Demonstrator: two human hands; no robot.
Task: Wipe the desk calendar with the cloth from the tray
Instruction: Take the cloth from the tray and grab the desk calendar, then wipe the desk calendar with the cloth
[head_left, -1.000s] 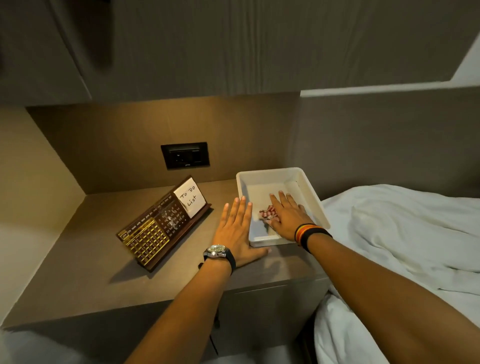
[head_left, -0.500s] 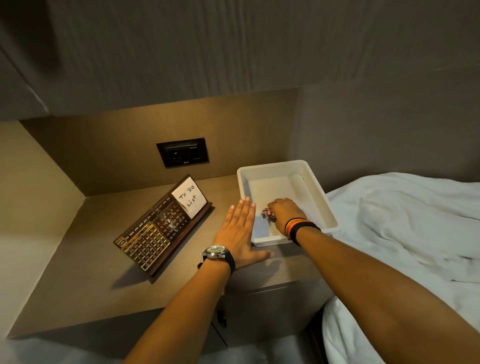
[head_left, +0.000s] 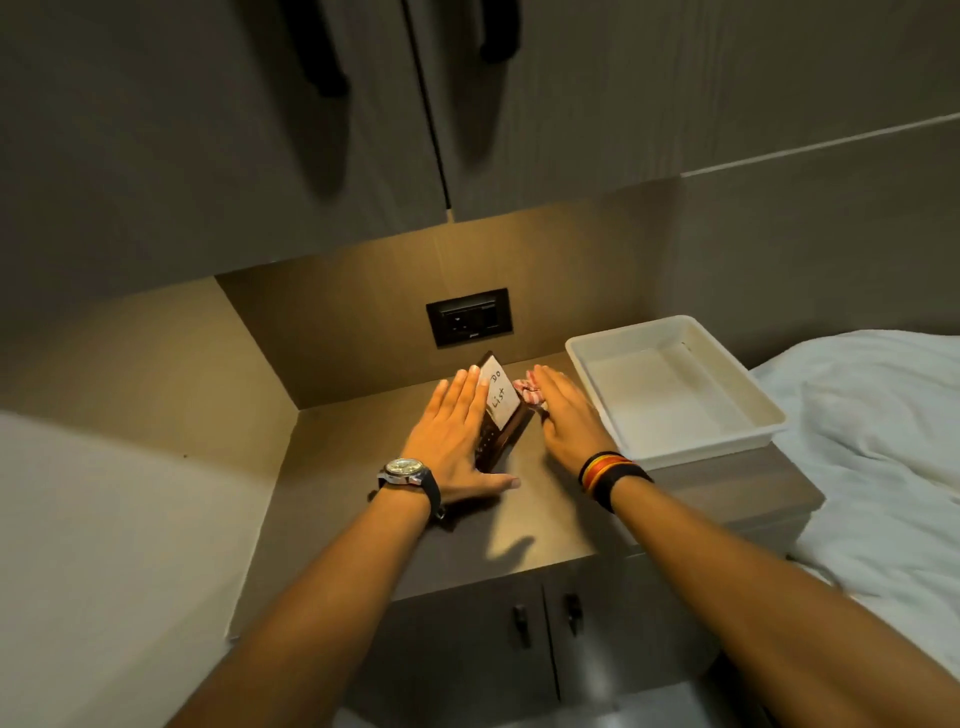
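Cabinet doors (head_left: 519, 649): nearest, below the bench front, with two small dark knobs.
Bench (head_left: 363, 519): brown top in a lit alcove; both forearms reach across it.
Left hand (head_left: 452, 431): flat, fingers (head_left: 460, 389) straight and together, laid over the left part of the desk calendar; thumb out on the bench; wristwatch on the wrist.
Right hand (head_left: 563, 415): palm down just right of the calendar, fingers pressing the cloth; striped bands on the wrist.
Desk calendar (head_left: 506, 410): dark, between the two hands, white note reading "Do List" on its face.
Cloth (head_left: 530, 391): red and white, bunched under the right fingertips, touching the calendar's right edge.
Tray (head_left: 587, 358): white, right of the hands, beside the bed (head_left: 872, 441).
Wall socket (head_left: 469, 317): black, on the back wall.
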